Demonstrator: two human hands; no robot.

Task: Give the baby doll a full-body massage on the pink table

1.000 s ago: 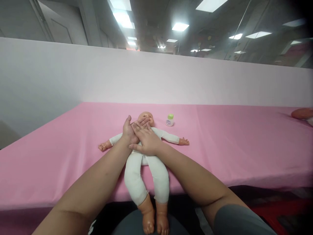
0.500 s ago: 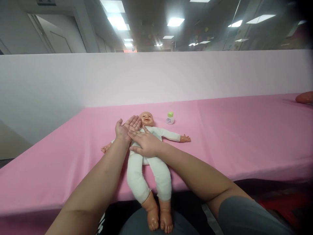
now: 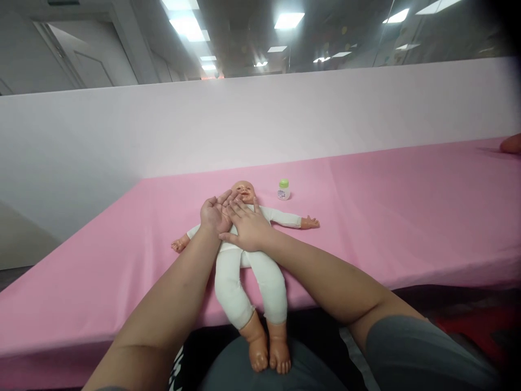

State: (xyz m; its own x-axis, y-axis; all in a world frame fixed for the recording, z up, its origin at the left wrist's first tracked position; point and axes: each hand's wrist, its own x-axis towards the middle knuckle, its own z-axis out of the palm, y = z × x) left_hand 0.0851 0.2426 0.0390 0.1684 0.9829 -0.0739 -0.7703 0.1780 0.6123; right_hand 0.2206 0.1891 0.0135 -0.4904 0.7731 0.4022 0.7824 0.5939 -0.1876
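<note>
A baby doll [image 3: 244,282] in a white suit lies on its back on the pink table [image 3: 386,217], arms spread, its bare feet hanging over the near edge. My left hand [image 3: 212,212] is palm up over the doll's chest near its chin. My right hand [image 3: 246,228] lies across the left palm, fingers stretched flat and rubbing against it. Neither hand holds anything. A small white bottle with a green cap [image 3: 284,190] stands just right of the doll's head.
A pale partition wall [image 3: 260,119] runs behind the table. An orange object [image 3: 512,144] shows at the far right edge of the table. My lap is under the doll's feet.
My hands slid against each other above the doll's chest, first over the doll's face, then back toward its neck. The camera tilted slightly.
</note>
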